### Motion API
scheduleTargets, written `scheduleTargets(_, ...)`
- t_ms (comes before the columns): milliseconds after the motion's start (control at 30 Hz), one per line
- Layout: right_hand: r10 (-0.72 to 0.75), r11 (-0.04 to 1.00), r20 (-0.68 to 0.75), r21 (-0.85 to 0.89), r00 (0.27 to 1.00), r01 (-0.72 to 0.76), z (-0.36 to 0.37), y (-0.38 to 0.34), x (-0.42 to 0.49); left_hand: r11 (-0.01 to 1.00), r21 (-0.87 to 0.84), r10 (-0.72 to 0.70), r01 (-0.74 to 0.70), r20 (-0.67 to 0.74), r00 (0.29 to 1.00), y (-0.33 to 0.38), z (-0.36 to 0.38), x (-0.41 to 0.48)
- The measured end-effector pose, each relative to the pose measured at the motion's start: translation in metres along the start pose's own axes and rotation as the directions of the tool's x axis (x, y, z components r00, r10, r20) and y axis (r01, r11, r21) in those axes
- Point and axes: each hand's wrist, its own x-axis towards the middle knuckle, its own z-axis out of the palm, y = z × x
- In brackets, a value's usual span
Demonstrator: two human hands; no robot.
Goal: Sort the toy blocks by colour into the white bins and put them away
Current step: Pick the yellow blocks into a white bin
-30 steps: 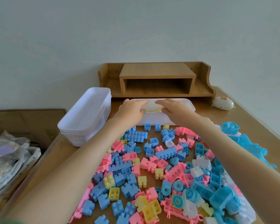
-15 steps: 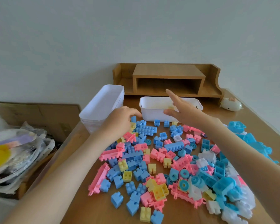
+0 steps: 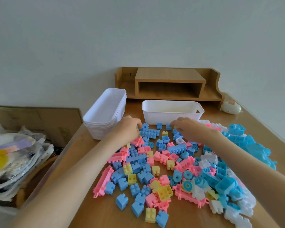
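A spread of pink, blue, yellow and white toy blocks (image 3: 171, 162) covers the wooden table (image 3: 92, 162). A single white bin (image 3: 171, 116) stands behind the pile, with a yellowish tint showing inside. To its left is a stack of nested white bins (image 3: 104, 117). My left hand (image 3: 127, 130) is at the pile's far left edge, beside a long blue block (image 3: 149, 133), its fingertips pinching a small yellow block (image 3: 137, 128). My right hand (image 3: 189, 129) lies just in front of the single bin, fingers curled down over another yellow block (image 3: 176, 127).
A wooden desk shelf (image 3: 169, 83) stands against the wall behind the bins. A small white device (image 3: 230, 108) sits at the back right. Left of the table's edge lie cardboard (image 3: 31, 117) and plastic bags (image 3: 15, 162). Big light-blue pieces (image 3: 253, 145) crowd the right side.
Both hands have come back from over the single bin and dropped onto the far edge of the pile. The camera has shifted left, showing more of the bags.
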Motion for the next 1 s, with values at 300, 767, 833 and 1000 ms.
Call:
scheduleTargets(300, 0.072, 0.996, 0.025, 0.045, 0.997, -0.073, 0.002, 0.003, 0.010, 0.999, -0.044, 0.019, -0.018, 0.026, 0.999, 0.004, -0.002, 0.003)
scheduleTargets(767, -0.035, 0.981, -0.267, -0.192, 0.963, -0.017, -0.003, -0.005, 0.003, 0.998, -0.025, 0.051, -0.050, 0.049, 0.997, 0.006, 0.007, 0.005)
scheduleTargets(833, -0.041, 0.983, -0.280, -0.186, 0.959, -0.013, -0.007, -0.005, 0.001, 0.999, -0.036, 0.042, -0.040, 0.053, 0.998, 0.006, 0.006, 0.003)
scheduleTargets(1000, -0.031, 0.989, -0.338, -0.148, 0.941, -0.020, -0.026, 0.003, -0.016, 0.999, -0.041, 0.034, -0.032, 0.052, 0.998, 0.007, 0.001, -0.002)
